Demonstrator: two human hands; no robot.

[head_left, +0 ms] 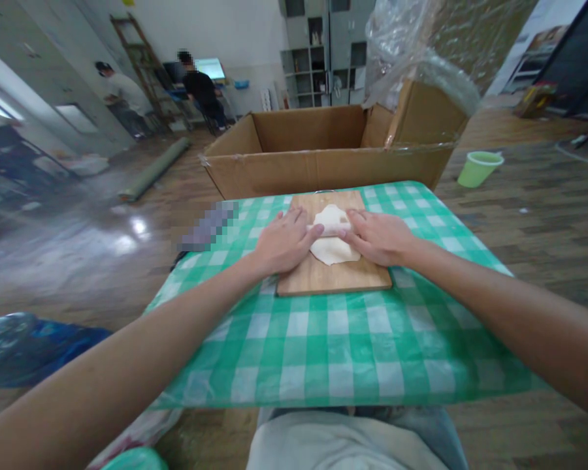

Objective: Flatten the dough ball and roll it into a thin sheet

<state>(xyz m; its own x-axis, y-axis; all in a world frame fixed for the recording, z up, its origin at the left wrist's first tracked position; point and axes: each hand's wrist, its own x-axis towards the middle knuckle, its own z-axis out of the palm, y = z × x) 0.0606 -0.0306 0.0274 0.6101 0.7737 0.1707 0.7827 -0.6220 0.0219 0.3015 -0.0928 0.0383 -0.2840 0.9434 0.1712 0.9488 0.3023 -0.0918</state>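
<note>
A pale sheet of dough (334,249) lies on a wooden cutting board (333,277) on the table with a green and white checked cloth (323,352). A light wooden rolling pin (332,228) lies across the dough. My left hand (284,241) rests on the pin's left end, fingers laid over it. On the pin's right end sits my right hand (379,236), its fingers flat and pressed down. Most of the pin is hidden under both hands.
A large open cardboard box (318,156) with clear plastic wrap (421,52) stands right behind the table. A green bucket (479,168) sits on the wooden floor at right, a rolled mat (154,170) at left. Two people (200,91) stand far back. A blue bag (34,352) lies near left.
</note>
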